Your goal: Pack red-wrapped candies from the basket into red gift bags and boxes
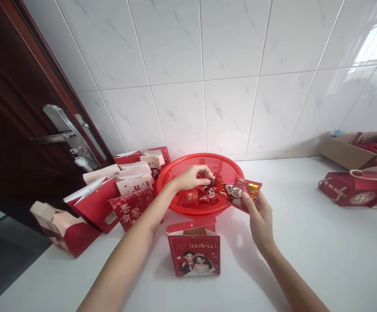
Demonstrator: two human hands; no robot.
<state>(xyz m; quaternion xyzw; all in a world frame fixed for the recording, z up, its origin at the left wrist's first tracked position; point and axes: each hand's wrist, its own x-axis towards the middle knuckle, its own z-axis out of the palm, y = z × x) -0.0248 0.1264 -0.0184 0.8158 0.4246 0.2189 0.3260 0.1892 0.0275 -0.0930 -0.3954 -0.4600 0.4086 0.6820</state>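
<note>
My left hand (193, 177) reaches over the rim of a red plastic basket (164, 184), its fingers closed on a small dark-red wrapped candy (212, 181). More wrapped candies (204, 198) lie beneath it in the basket. At the basket's right edge, my right hand (260, 212) grips several red candy packets (237, 193), one with a shiny gold part, thumb on top. In front of the basket stands a red gift box (195, 255) with its top open and a cartoon couple on its face; neither hand touches it.
Several red and cream gift boxes (106, 203) with open tops stand left of the basket, near a dark door (19, 86) with a metal handle. Right, a closed red box with a rope handle (354, 188) sits by a cardboard box (347, 151). A tiled wall (230, 108) rises behind.
</note>
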